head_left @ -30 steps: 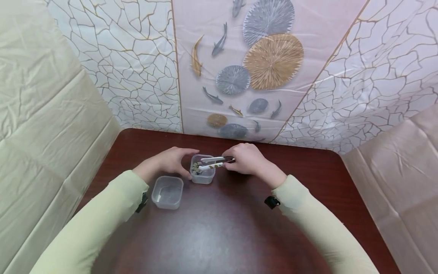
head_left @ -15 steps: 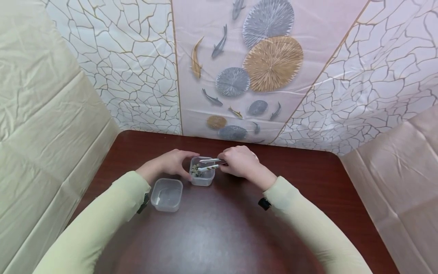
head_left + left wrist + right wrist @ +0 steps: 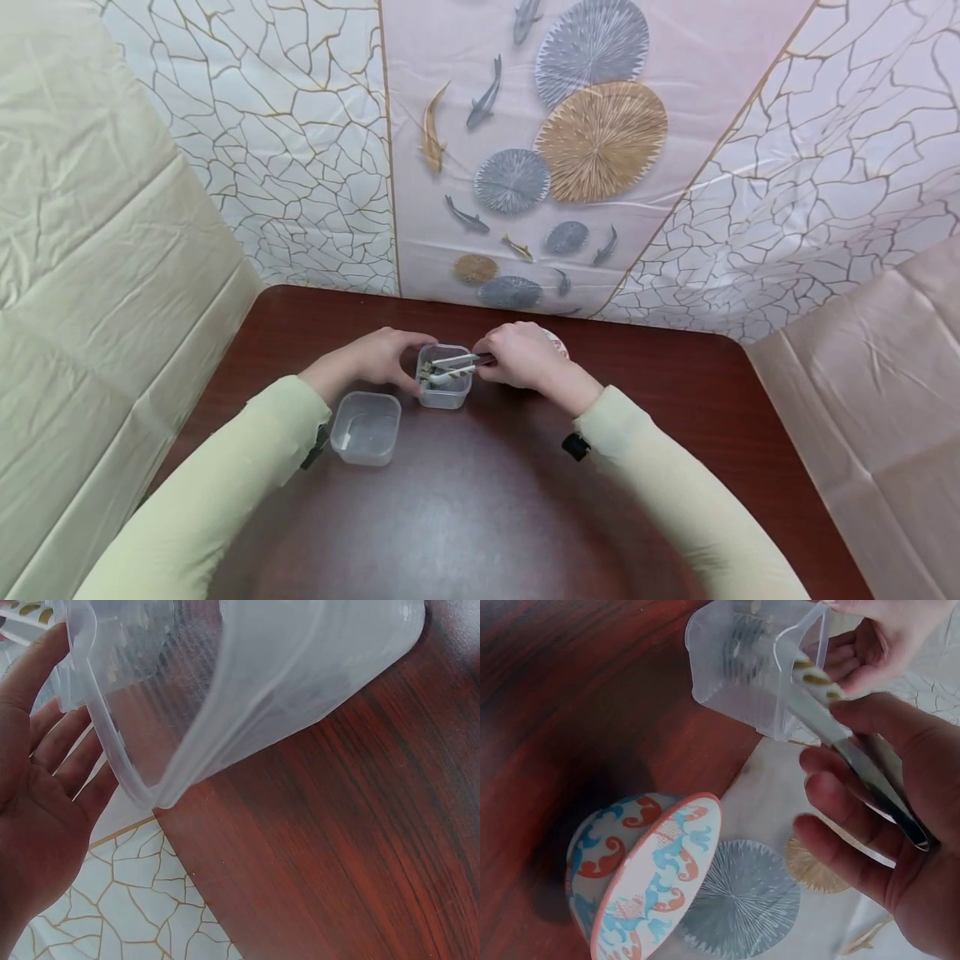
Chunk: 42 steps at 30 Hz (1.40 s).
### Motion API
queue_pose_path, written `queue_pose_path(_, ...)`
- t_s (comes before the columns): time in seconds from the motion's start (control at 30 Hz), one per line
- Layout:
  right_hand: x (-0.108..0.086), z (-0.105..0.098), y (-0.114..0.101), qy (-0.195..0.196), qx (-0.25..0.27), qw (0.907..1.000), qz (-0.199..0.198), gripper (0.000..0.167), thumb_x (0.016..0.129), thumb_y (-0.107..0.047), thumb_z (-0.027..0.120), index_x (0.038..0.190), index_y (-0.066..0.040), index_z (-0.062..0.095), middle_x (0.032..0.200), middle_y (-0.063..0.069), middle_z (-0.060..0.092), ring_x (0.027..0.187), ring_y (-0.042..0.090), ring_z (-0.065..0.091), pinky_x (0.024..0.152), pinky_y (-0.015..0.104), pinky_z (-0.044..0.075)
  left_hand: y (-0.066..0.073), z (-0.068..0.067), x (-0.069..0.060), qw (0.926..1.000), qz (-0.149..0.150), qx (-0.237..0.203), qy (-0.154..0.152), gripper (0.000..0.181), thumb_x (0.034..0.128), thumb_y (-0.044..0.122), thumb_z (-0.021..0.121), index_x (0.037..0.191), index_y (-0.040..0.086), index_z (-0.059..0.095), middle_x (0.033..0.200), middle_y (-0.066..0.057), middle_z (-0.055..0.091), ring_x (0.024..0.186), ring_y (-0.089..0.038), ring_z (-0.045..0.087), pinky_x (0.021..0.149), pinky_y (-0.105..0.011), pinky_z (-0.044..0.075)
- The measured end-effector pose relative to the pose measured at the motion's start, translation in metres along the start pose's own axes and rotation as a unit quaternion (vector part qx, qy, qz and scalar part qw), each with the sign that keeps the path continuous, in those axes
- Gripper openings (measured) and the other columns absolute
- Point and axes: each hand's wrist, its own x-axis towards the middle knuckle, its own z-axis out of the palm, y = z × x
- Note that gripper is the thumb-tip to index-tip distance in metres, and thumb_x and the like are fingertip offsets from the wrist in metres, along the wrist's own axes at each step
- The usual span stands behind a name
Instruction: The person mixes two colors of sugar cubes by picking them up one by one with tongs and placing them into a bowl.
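My left hand [image 3: 375, 360] holds the side of a small clear plastic container [image 3: 441, 399], its thumb at the near side and fingers at the far side. Small greenish-grey pieces [image 3: 426, 374] lie inside, too blurred to name. In my right hand [image 3: 522, 356] is a pair of tongs [image 3: 860, 766], metal at the handle with white patterned tips. The tips reach down into that container among the pieces. Whether they pinch a piece I cannot tell. A second clear plastic container [image 3: 367, 432] stands nearer me on the left, with a small white bit inside.
A patterned bowl [image 3: 656, 877] in white, orange and blue sits right of the container, mostly hidden behind my right hand in the head view. The dark red-brown table [image 3: 465, 508] meets a patterned cloth backdrop [image 3: 315, 167] at the back, with beige cloth at both sides.
My right hand has moved a little left, taking the tongs' tips further into the container. More of the bowl's rim shows behind it. The left hand keeps its hold.
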Motion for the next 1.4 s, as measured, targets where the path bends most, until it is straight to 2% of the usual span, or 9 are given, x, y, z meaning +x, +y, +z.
queue_pose_path(0.13, -0.001, 0.001, 0.000, -0.015, 0.015, 0.9998, -0.003, 0.005, 0.088, -0.024, 0.078, 0.090, -0.020, 0.076, 0.077, -0.009, 0.067, 0.069, 0.014, 0.061, 0.065, 0.042, 0.053, 0.001, -0.001, 0.000, 1.0000, 0.000, -0.006, -0.002, 0.086, 0.0769, 0.032, 0.097, 0.151, 0.010, 0.059, 0.139, -0.012, 0.071, 0.131, -0.028, 0.064, 0.114, -0.049, 0.048)
queue_pose_path(0.5, 0.004, -0.002, -0.004, -0.018, 0.006, 0.9998, -0.006, 0.008, 0.087, -0.022, 0.080, 0.086, -0.016, 0.075, 0.073, -0.009, 0.063, 0.067, 0.016, 0.061, 0.062, 0.042, 0.051, 0.000, -0.002, 0.000, 1.0000, -0.001, -0.008, -0.003, 0.087, 0.0767, 0.031, 0.098, 0.151, 0.009, 0.059, 0.139, -0.012, 0.071, 0.131, -0.028, 0.065, 0.114, -0.049, 0.048)
queue_pose_path(0.67, 0.005, -0.003, -0.008, -0.022, -0.006, 0.9997, -0.012, 0.019, 0.085, -0.019, 0.081, 0.075, -0.018, 0.065, 0.067, -0.008, 0.056, 0.062, 0.016, 0.055, 0.059, 0.039, 0.047, -0.001, -0.001, 0.000, 1.0000, 0.001, -0.009, -0.001, 0.087, 0.0764, 0.031, 0.098, 0.151, 0.009, 0.059, 0.138, -0.012, 0.072, 0.130, -0.027, 0.065, 0.115, -0.048, 0.048)
queue_pose_path(0.83, 0.005, -0.005, -0.011, -0.026, -0.022, 0.9993, -0.017, 0.027, 0.085, -0.019, 0.082, 0.071, -0.020, 0.059, 0.065, -0.011, 0.050, 0.060, 0.011, 0.047, 0.057, 0.035, 0.043, -0.001, 0.000, 0.001, 0.9999, -0.002, -0.010, -0.004, 0.087, 0.0768, 0.032, 0.098, 0.152, 0.010, 0.059, 0.138, -0.010, 0.072, 0.131, -0.026, 0.065, 0.115, -0.048, 0.047)
queue_pose_path(1.0, 0.007, -0.004, -0.012, -0.011, -0.038, 0.9988, -0.030, 0.023, 0.084, -0.017, 0.082, 0.070, -0.018, 0.063, 0.066, -0.010, 0.052, 0.059, 0.012, 0.047, 0.055, 0.036, 0.042, -0.001, -0.001, 0.001, 1.0000, -0.001, -0.004, -0.005, 0.088, 0.0767, 0.033, 0.098, 0.152, 0.010, 0.058, 0.139, -0.010, 0.071, 0.131, -0.025, 0.064, 0.115, -0.047, 0.047)
queue_pose_path(1.13, 0.009, -0.003, -0.013, -0.011, -0.051, 0.9980, -0.036, 0.017, 0.083, -0.016, 0.081, 0.073, -0.018, 0.068, 0.068, -0.009, 0.059, 0.059, 0.015, 0.053, 0.056, 0.039, 0.048, -0.001, 0.000, 0.001, 1.0000, -0.001, -0.004, -0.007, 0.089, 0.0762, 0.034, 0.098, 0.152, 0.010, 0.059, 0.138, -0.010, 0.072, 0.131, -0.026, 0.065, 0.114, -0.047, 0.048)
queue_pose_path(1.27, 0.010, -0.005, -0.015, -0.019, -0.058, 0.9974, -0.038, 0.023, 0.083, -0.016, 0.082, 0.070, -0.020, 0.064, 0.067, -0.009, 0.057, 0.057, 0.015, 0.050, 0.055, 0.038, 0.047, -0.001, 0.001, 0.002, 0.9999, -0.004, -0.006, -0.009, 0.089, 0.0765, 0.034, 0.098, 0.152, 0.011, 0.058, 0.138, -0.009, 0.072, 0.130, -0.026, 0.065, 0.114, -0.048, 0.048)
queue_pose_path(1.4, 0.009, -0.005, -0.016, -0.011, -0.055, 0.9973, -0.048, 0.027, 0.082, -0.015, 0.083, 0.068, -0.020, 0.061, 0.065, -0.009, 0.051, 0.056, 0.013, 0.045, 0.053, 0.036, 0.043, -0.003, 0.001, 0.002, 0.9999, -0.005, -0.007, -0.010, 0.089, 0.0769, 0.034, 0.097, 0.153, 0.011, 0.058, 0.139, -0.009, 0.071, 0.131, -0.026, 0.065, 0.115, -0.047, 0.047)
